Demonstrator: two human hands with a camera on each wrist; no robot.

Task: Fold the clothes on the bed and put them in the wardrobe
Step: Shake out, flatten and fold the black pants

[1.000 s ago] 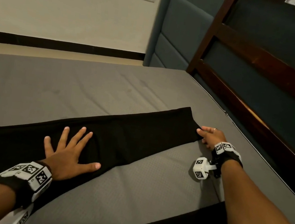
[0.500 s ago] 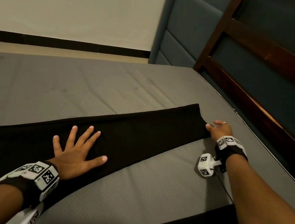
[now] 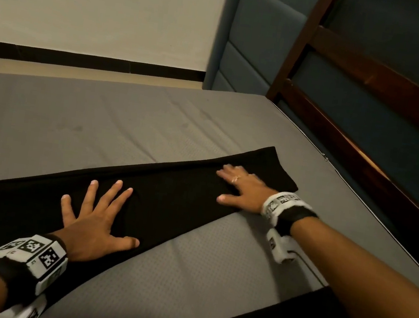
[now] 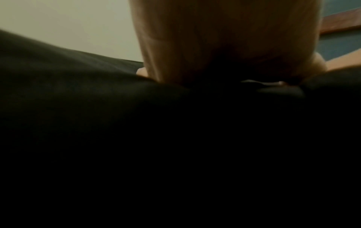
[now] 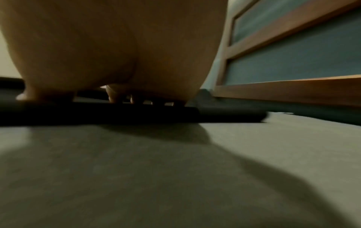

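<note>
**Bare forearms, tagged wristbands, one ring**

No sleeves are seen on either forearm. A black strap is worn on each wrist, and white blocks printed with black-and-white square tags are carried on it. On the left band (image 3: 28,254) three tagged faces are shown. A white tagged block is hung below the right band (image 3: 286,210). A ring (image 3: 234,179) is worn on one right finger.
</note>
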